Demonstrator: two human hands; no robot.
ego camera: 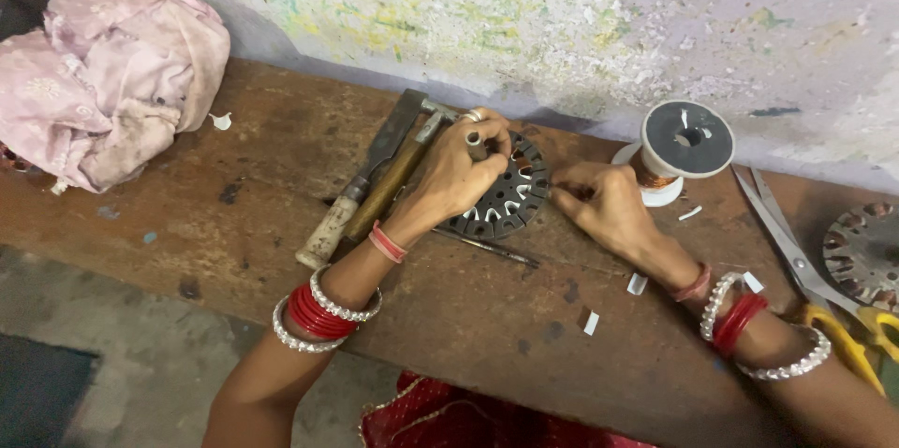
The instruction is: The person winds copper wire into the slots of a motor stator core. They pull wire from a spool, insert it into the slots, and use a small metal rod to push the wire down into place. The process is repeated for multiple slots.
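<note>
A dark round slotted metal core lies on the wooden bench. My left hand rests over its top edge, fingers curled around it. At the core's right rim my right hand has its fingertips pinched together; what they pinch is too small to make out. Both wrists wear red and silver bangles. A spool of copper wire stands just behind my right hand.
A hammer with a wooden handle and a flat file lie left of the core. Yellow-handled scissors and a second slotted core are at the right. A pink cloth bundle sits far left. Small white paper strips are scattered about.
</note>
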